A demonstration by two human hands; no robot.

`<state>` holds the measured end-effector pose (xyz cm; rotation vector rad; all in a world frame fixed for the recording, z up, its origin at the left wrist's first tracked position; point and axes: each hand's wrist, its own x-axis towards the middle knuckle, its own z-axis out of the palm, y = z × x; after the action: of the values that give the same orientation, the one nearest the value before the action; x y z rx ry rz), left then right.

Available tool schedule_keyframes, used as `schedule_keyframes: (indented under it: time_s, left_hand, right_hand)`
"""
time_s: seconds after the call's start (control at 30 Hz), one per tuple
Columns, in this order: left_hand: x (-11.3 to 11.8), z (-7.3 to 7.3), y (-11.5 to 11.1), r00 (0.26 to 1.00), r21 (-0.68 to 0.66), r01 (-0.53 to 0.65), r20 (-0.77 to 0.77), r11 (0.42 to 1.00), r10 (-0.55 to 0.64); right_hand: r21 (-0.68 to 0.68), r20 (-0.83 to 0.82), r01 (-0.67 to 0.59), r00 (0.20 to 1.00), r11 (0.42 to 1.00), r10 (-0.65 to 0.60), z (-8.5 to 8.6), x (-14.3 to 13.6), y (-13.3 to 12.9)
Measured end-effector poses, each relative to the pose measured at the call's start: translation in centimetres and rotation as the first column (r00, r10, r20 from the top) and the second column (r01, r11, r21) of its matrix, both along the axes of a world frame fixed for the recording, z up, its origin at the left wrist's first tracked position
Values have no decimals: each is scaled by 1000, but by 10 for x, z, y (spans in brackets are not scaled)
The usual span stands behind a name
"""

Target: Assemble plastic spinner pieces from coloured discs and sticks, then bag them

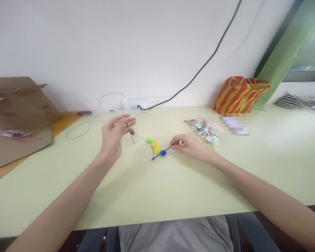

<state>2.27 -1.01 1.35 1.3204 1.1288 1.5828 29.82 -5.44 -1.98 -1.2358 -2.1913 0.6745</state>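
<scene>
My left hand [114,134] is raised over the table, pinching a thin black stick-shaped piece [132,133] with a small round part at its middle; the other fingers are spread. Between the thumb and fingers of my right hand [186,144] is the tail end of a blue arrow-shaped plastic piece [163,153] with a round hub. Its pointed tip slants down to the left. Just beyond it lie several yellow plastic pieces [155,146], close together, and a light green one [149,139].
A clear bag of mixed coloured pieces [203,131] lies right of centre. Behind it stand a red-and-yellow striped bag [238,94] and a pixelated flat item [236,125]. An open cardboard box [23,105] is at left. A black cable [196,75] runs along the wall to a power strip [133,104].
</scene>
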Motion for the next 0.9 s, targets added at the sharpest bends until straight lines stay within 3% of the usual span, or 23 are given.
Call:
schedule_keyframes:
  time_s: [0.13,0.37,0.43,0.53,0.63,0.7,0.77,0.9]
  left_hand:
    - [-2,-2,-1,991,-19,77,-108,997,-79]
    - [-4,-9,2,929,-95,161,-320,982,-183]
    - [-5,-12,6,917,-98,169,-350,981,-193]
    - [-5,-15,9,875,4,170,-461,985,-149]
    - [-4,-16,6,799,138,146,-600,980,-35]
    - [-2,-17,2,751,206,137,-659,969,34]
    - [0,-19,0,712,259,139,-697,956,85]
    - [3,-21,-3,686,289,163,-720,943,102]
  right_hand:
    - [-97,-134,-73,989,993,59,5,8,3]
    - [-100,-366,-159,924,982,113,17,22,5]
    - [-32,-445,-97,892,995,73,20,21,4]
    - [116,-558,124,829,985,-39,20,20,4]
    - [218,-643,388,747,895,-167,18,20,5]
    - [269,-637,493,736,827,-231,15,21,6]
    - [312,-592,518,761,796,-263,13,21,6]
    - [371,-508,478,823,796,-257,14,16,3]
